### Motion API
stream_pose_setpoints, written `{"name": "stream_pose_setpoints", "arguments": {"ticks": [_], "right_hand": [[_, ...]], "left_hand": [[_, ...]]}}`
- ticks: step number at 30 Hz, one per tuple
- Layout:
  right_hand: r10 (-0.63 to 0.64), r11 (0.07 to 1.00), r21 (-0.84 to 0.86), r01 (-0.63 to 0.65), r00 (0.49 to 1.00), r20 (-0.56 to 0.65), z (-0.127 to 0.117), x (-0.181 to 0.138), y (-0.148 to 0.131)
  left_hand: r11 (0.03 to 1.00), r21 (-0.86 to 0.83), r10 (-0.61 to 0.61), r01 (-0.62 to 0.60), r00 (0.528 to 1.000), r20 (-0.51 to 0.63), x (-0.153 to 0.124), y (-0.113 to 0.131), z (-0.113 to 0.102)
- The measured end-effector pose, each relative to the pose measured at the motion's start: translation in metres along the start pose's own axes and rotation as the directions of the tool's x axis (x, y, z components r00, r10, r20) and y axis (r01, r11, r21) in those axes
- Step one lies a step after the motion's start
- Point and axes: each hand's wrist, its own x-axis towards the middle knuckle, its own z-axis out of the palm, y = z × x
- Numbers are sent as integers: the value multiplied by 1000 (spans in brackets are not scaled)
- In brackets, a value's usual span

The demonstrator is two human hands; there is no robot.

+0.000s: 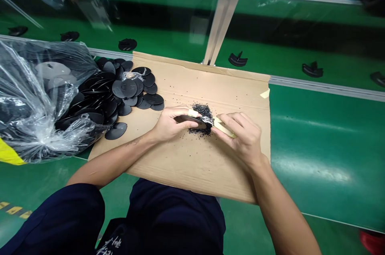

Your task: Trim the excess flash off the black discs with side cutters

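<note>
My left hand [172, 123] grips a black plastic disc [197, 122] between thumb and fingers, and one fingertip wears a pale wrap. In my right hand [243, 132] is a pair of nippers [224, 128] with pale yellow handles. Their metal jaws meet the disc's right edge; whether they are fully closed I cannot tell. Beneath both hands, a pile of small black clippings [202, 110] lies on the cardboard sheet [177, 166].
Many black discs [153, 99] lie at the left, spilling from a clear plastic bag [27, 98]. A metal post [225, 18] rises behind the cardboard. Several black parts [237, 59] rest along the green ledge at the back. Green table surface [325, 138] extends to the right.
</note>
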Motion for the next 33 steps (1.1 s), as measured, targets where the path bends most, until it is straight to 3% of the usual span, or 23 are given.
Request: {"name": "stream_pose_setpoints", "arguments": {"ticks": [8,19,33], "right_hand": [[62,972,226,-60,998,-1,6,-1,-1],[1,997,71,2,999,-34,8,-1,4],[43,992,121,-41,999,-12,6,-2,-3]], "left_hand": [[999,21,47,-47,999,0,0,2,-1],[1000,23,-8,8,1000,-5,-2,-2,-1],[999,33,-44,44,999,11,-3,-1,2]]}}
